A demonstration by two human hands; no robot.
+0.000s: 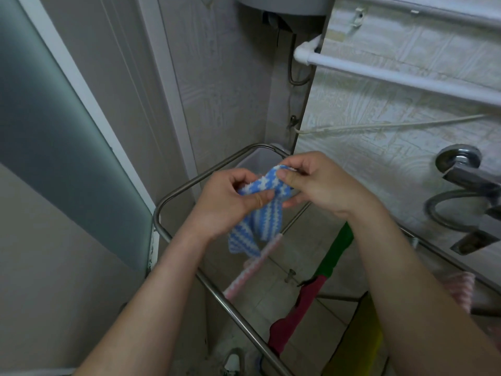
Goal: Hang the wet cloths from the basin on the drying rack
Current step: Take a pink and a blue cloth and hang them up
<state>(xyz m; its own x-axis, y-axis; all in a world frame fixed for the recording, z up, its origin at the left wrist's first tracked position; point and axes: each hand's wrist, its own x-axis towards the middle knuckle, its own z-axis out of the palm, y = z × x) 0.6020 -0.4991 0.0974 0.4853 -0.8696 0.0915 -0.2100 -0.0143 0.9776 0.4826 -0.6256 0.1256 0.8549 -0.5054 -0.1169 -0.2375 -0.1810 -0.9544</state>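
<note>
Head view: below the fingers (pixel 260 198), a steel tube drying rack (pixel 176 191) carries a pink-and-white striped cloth (pixel 252 270), a green cloth (pixel 339 248) and a dark red cloth (pixel 295 316). To their right is a chrome wall tap (pixel 466 172). The left hand (pixel 225 202) and right hand (pixel 317 183), fingers curled, pinch a blue-and-white striped cloth (pixel 254 223) by its top edge; it hangs over the rack.

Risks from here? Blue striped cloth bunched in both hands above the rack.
1. The blue-and-white striped cloth is bunched; left hand and right hand pinch only its top. If a grip slips while spreading, it may drop between the rails of the steel tube drying rack to the floor.
2. Its hanging end is close to the pink-and-white striped cloth on a rail; lowering there could overlap or drag that one off.
</note>
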